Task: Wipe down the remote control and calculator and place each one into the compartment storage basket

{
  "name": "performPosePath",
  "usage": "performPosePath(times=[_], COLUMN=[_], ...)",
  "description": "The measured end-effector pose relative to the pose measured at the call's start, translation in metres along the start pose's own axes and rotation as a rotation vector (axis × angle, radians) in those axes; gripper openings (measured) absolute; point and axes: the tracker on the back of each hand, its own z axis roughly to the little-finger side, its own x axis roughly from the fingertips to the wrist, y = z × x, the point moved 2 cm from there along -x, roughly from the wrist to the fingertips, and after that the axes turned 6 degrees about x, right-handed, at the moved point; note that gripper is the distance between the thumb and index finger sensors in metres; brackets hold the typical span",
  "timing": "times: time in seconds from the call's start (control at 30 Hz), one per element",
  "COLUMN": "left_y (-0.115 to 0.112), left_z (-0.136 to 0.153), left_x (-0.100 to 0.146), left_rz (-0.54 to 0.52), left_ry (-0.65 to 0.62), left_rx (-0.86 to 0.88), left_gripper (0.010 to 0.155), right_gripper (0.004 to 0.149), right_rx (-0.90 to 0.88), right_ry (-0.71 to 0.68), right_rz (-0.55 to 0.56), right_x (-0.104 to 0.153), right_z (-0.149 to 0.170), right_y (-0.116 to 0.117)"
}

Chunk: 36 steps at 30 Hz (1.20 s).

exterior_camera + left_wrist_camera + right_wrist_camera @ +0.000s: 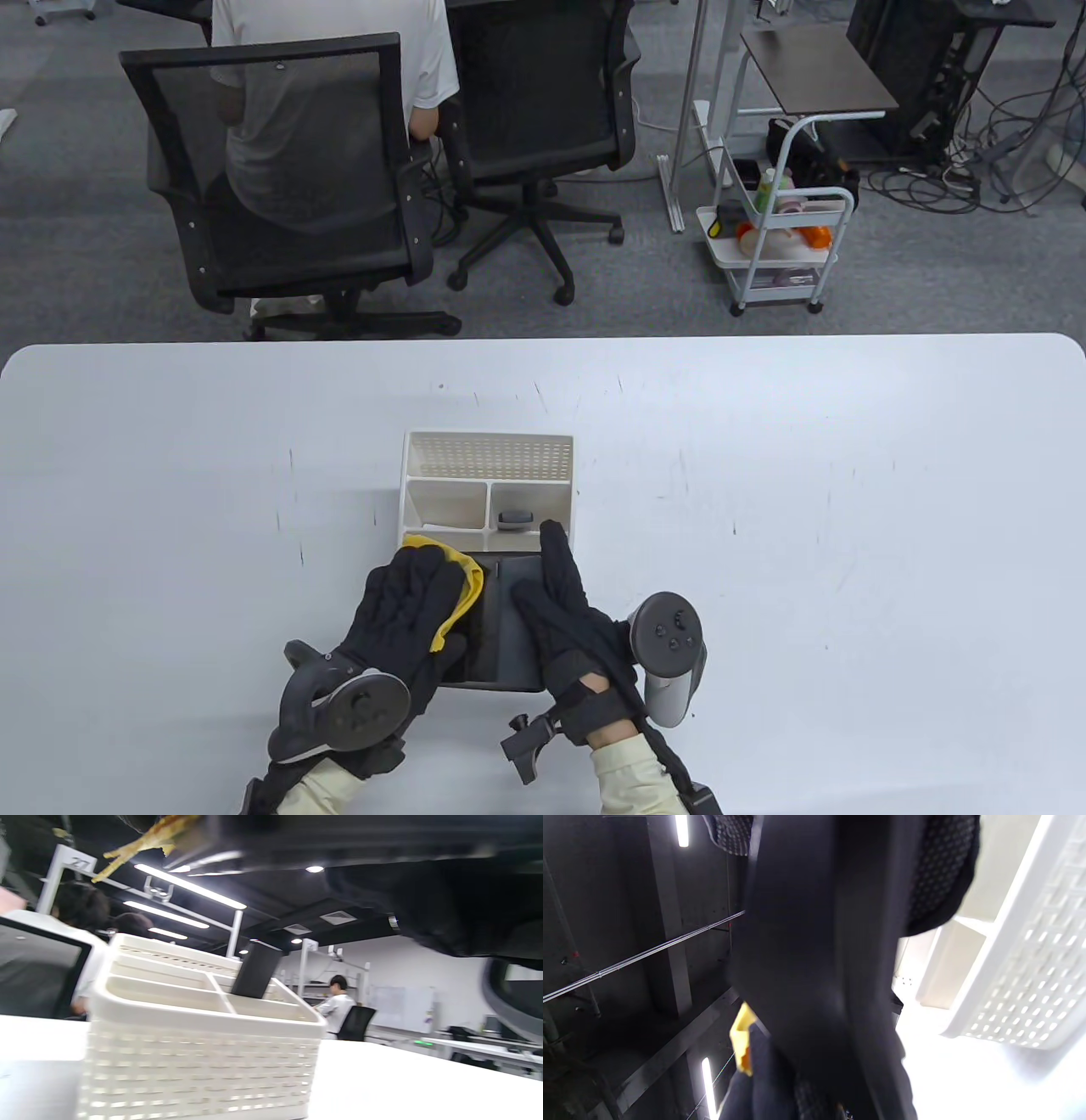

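Table view: calculator [501, 624] held near the worktop's near edge, just in front of the storage basket [488, 454], gripped by right hand [564, 620] along its right side, steadied for wiping. Left hand [416, 607] pressing yellow cloth [462, 586] onto its left part, fingers fairly straight. Remote control [514, 518] already standing in the basket's right compartment.

Left wrist view: remote upright in the basket, cloth dangling above.

Right wrist view: fingers [937, 870] clamped round the dark calculator body.
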Motion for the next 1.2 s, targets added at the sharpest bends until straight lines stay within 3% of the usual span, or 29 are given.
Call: performPosePath(times=[0.1,0.27,0.33,0.5,0.7,0.83,1.0,1.2], left_y=[0.000,-0.002,0.000,0.003,0.005,0.007,0.005,0.002], left_z=[0.001,-0.009,-0.005,0.014,0.005,0.003,0.019,-0.002], left_x=[0.000,-0.001,-0.001,0.000,-0.001,-0.001,0.000,-0.002], left_rz=[0.010,0.005,0.002,0.023,0.002,0.000,0.017,0.011], left_ry=[0.009,-0.078,-0.038,0.074,-0.030,-0.028,0.082,-0.045], left_rx=[0.013,0.152,0.200,0.100,0.298,0.272,0.199,0.324], left_gripper=[0.064,0.065,0.065,0.064,0.064,0.064,0.063,0.063], right_gripper=[0.069,0.068,0.068,0.068,0.068,0.068,0.068,0.068], right_rx=[0.023,0.078,0.089,0.123,0.181,0.168,0.131,0.182], right_ry=[-0.015,-0.024,-0.035,-0.063,-0.081,-0.078,-0.077,-0.070], right_rz=[-0.007,-0.046,-0.067,-0.061,-0.128,-0.134,-0.111,-0.131], right_x=[0.000,0.000,0.000,0.000,0.000,0.000,0.000,0.001], right_z=[-0.001,0.001,0.000,-0.004,-0.001,-0.001,-0.001,0.002], right_y=[0.002,0.005,0.006,0.007,0.017,0.020,0.013,0.020])
